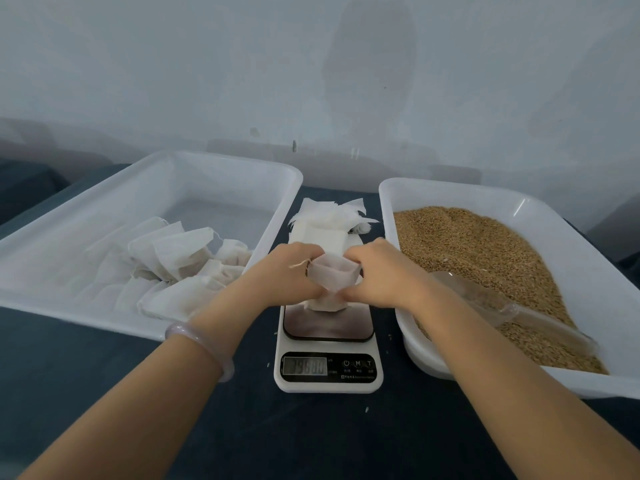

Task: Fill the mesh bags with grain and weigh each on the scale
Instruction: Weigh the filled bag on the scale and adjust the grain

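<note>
A small white mesh bag (333, 278) stands on the steel plate of the white kitchen scale (328, 344), its mouth held wide. My left hand (287, 275) pinches the bag's left rim, with a drawstring end sticking out by the fingers. My right hand (377, 271) pinches the right rim. The scale's display is lit, digits blurred. Brown grain (485, 258) fills the white tray (588, 379) on the right, and a clear plastic scoop (498, 303) lies on the grain. A stack of flat bags (329, 223) lies behind the scale.
A white tray (104, 320) on the left holds several filled mesh bags (180, 268). All stands on a dark tabletop (294, 438) before a pale wall. A few loose grains lie near the scale. A pale bangle (204, 344) sits on my left wrist.
</note>
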Available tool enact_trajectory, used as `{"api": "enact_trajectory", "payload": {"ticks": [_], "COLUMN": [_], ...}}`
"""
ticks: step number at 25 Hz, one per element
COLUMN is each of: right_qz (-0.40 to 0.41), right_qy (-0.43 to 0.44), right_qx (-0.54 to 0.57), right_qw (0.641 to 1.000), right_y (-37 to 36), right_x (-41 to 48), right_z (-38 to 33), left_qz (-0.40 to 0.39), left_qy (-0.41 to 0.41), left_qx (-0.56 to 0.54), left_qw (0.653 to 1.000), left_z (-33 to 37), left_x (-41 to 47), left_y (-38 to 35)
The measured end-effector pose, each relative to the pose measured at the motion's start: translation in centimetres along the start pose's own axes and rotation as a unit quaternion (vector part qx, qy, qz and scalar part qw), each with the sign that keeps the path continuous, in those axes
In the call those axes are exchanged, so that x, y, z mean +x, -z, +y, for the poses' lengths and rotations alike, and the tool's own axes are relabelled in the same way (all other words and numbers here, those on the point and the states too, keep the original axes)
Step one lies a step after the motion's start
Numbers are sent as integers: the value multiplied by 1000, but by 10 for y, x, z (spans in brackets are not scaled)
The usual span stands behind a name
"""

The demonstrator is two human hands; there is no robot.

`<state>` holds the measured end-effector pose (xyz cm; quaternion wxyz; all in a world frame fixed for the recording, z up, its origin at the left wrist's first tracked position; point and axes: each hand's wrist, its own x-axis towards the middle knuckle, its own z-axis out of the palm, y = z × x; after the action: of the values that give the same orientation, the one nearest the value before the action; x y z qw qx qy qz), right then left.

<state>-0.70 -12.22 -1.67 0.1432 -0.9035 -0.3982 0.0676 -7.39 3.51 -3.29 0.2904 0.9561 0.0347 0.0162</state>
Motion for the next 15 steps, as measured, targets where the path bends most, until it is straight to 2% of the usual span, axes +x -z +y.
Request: {"api": "enact_trajectory", "payload": {"ticks": [3,15], "right_qz": [13,38], "right_qy": [-18,-18], "right_qx": [69,63], "right_qw": [997,997], "right_y": [1,-4], "right_x": [-5,-4], "right_z": [3,5], "left_qz": [15,27], "left_qy": [-24,-32], "left_qx": [-4,-17], "left_qw": [1000,999], "left_z": [-4,-5], "left_x": [-2,-3], "left_y": [2,1]}}
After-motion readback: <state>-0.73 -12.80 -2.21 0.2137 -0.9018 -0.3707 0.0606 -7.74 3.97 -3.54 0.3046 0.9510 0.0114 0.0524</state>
